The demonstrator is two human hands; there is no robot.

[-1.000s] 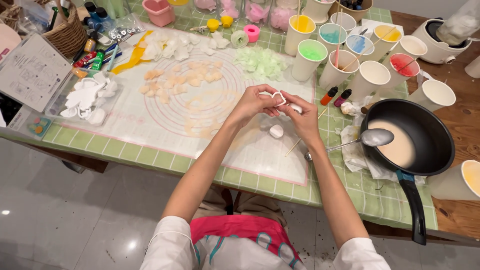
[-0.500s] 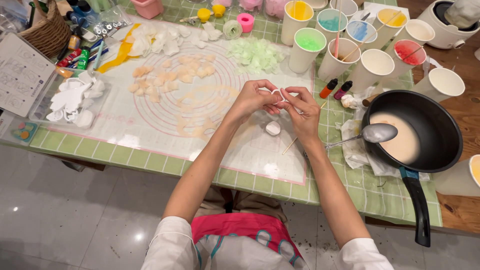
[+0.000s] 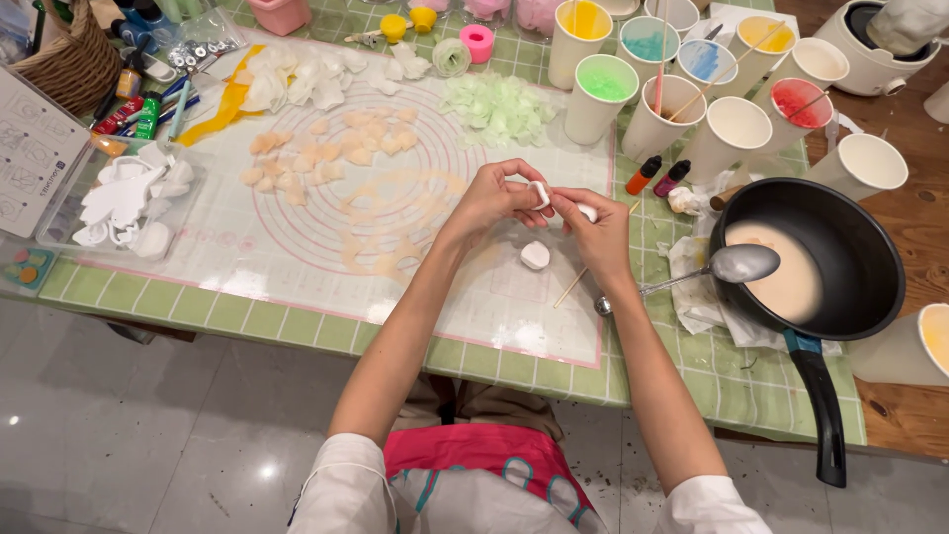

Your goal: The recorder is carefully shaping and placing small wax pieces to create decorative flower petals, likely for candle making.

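Note:
My left hand [image 3: 491, 199] and my right hand [image 3: 590, 229] meet over a translucent mat [image 3: 297, 257] with pink circles printed on it. Between their fingertips they pinch a small white piece [image 3: 540, 192]. My right hand also has a bit of white showing at its knuckles. A second small white lump [image 3: 535, 255] lies on the mat just below the hands. Thin peach petals [image 3: 297, 158] lie to the left on the mat, pale green ones [image 3: 499, 107] beyond the hands.
A black pan [image 3: 840, 237] of cream liquid with a metal spoon [image 3: 736, 265] sits at the right. Several paper cups [image 3: 736, 124] of coloured liquid stand at the back right. A clear tray of white cutters [image 3: 124, 198] lies at left. A wooden stick [image 3: 573, 287] rests by my right wrist.
The view has shifted a little; my hands stay together over the mat, working the white piece between the fingers. The lump below them has not moved.

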